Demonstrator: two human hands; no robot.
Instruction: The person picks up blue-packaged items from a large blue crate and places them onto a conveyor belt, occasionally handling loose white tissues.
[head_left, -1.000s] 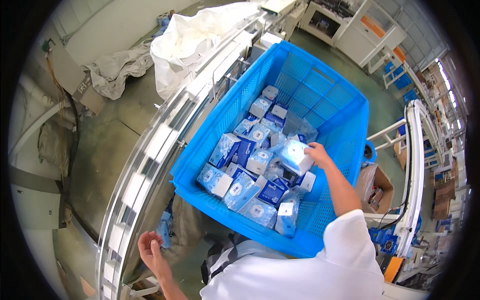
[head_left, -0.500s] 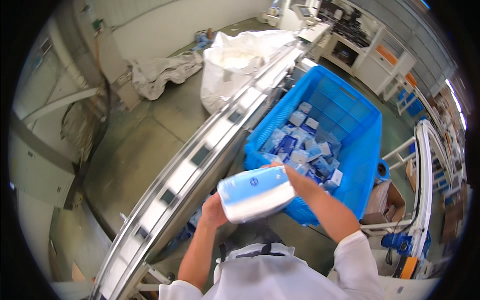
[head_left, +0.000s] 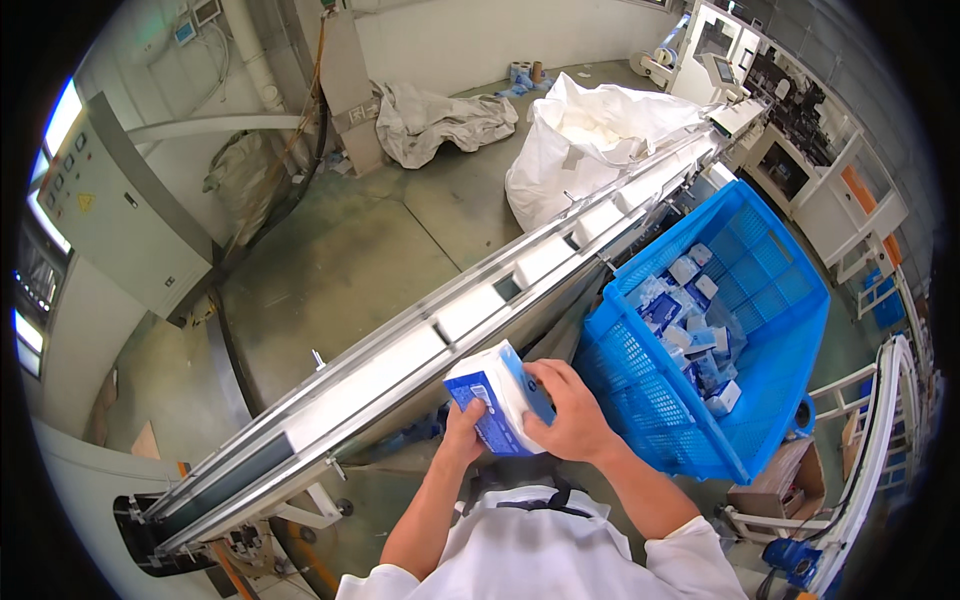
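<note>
1. The blue-and-white packet (head_left: 497, 398) is held in the air just beside the near edge of the conveyor (head_left: 420, 345), in front of the person's chest.
2. The right hand (head_left: 570, 415) is closed over the packet's right side, fingers curled on top.
3. The left hand (head_left: 463, 432) grips the packet from beneath.
4. The blue crate (head_left: 770, 330), to the right, contains more packets.

Factory hall with a grey-green concrete floor (head_left: 340, 250). A large white woven bulk sack (head_left: 585, 140) and a crumpled grey-white tarpaulin (head_left: 440, 115) lie near the pale far wall (head_left: 480, 40). A grey metal control cabinet (head_left: 110, 210) stands left; bright window panels (head_left: 30, 330) light that side.
</note>
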